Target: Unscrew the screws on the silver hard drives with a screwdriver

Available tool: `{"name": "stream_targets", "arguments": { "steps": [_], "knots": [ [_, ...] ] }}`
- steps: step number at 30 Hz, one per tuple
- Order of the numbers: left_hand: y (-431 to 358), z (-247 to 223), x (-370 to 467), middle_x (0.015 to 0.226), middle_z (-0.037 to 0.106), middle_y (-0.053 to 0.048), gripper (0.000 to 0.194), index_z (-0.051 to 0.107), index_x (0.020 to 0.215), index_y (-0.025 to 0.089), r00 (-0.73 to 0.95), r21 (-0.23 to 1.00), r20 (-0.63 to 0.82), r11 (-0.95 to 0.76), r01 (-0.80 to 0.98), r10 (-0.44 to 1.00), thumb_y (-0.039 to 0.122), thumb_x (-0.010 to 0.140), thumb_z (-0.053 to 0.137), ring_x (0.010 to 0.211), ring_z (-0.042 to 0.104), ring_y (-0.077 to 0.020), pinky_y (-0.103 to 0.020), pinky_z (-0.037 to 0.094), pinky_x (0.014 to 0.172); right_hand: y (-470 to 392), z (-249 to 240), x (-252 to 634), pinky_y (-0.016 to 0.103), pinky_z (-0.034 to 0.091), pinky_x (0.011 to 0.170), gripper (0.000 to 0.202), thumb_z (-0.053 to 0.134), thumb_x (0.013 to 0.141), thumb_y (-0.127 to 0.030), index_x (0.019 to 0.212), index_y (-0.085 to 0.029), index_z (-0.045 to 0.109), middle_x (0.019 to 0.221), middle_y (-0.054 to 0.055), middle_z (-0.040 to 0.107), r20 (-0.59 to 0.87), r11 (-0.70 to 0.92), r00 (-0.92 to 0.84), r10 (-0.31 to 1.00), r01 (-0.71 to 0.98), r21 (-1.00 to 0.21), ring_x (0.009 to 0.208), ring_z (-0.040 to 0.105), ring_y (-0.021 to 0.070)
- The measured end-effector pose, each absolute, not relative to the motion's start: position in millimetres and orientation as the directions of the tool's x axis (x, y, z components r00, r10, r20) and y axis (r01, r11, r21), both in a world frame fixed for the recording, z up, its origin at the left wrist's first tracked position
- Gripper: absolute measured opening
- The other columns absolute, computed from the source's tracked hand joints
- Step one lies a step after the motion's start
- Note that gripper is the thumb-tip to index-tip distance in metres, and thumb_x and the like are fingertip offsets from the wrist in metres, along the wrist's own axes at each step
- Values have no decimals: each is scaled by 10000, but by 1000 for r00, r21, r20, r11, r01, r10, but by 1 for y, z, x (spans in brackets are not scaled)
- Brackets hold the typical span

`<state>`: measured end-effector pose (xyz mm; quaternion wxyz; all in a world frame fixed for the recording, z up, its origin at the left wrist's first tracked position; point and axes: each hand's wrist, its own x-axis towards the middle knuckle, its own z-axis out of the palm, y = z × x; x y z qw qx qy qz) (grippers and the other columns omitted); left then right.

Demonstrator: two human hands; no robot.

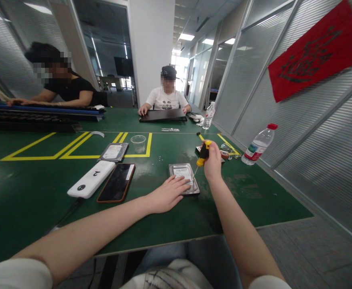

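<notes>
Our forearms [88,226] extend to our open left hand [167,194], flat on the hard drive [179,169] at 12 o'clock, and right hand [213,163], gripping the screwdriver [204,151]; loose screw-like parts [160,159] at the drive's 10 o'clock suggest partial progress, remainder indeterminate.

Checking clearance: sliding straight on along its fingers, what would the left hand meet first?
Likely the screwdriver, whose shaft stands just past the left hand on the hard drive; exact depth is unclear.

A green table [245,212] carries a hard drive [180,170]; around it, a phone [115,184] at nine o'clock, cup [138,145] at ten, bottle [257,148] at two.
</notes>
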<state>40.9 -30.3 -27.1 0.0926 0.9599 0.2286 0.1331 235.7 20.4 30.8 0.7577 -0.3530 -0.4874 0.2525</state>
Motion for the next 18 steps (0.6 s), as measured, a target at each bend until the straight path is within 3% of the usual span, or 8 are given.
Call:
{"name": "stream_targets", "arguments": {
  "steps": [6, 11, 15, 18],
  "knots": [
    [-31, -26, 41, 1530, 369, -85, 485, 375, 1442, 199, 860, 238, 202, -876, 420, 468, 184, 959, 415, 1438, 267, -262, -493, 165, 1183, 15, 35, 232, 217, 438, 525, 407, 423, 870, -617, 983, -245, 546, 691, -33, 566, 540, 628, 367, 757, -181, -757, 567, 530, 92],
    [-31, -27, 41, 1533, 364, -82, 492, 362, 1451, 211, 859, 243, 218, -878, 412, 464, 190, 962, 408, 1442, 261, -262, -495, 168, 1182, 13, 36, 230, 197, 420, 529, 318, 621, 811, -486, 938, -280, 415, 675, -86, 540, 563, 639, 356, 746, -141, -756, 530, 494, 71],
    [-31, -27, 41, 1533, 364, -83, 486, 366, 1451, 194, 860, 232, 210, -878, 419, 466, 194, 967, 409, 1441, 260, -265, -492, 165, 1183, 18, 32, 235, 228, 476, 673, 272, 582, 821, -504, 893, -251, 514, 807, -35, 575, 574, 642, 421, 702, -27, -766, 707, 563, 91],
    [-31, -26, 42, 1535, 360, -88, 486, 367, 1451, 173, 863, 215, 192, -878, 428, 468, 188, 968, 414, 1441, 257, -269, -490, 163, 1184, 20, 31, 237, 231, 468, 645, 364, 489, 844, -577, 867, -229, 590, 802, -11, 581, 547, 621, 423, 722, -50, -782, 701, 558, 101]
  ]
}}
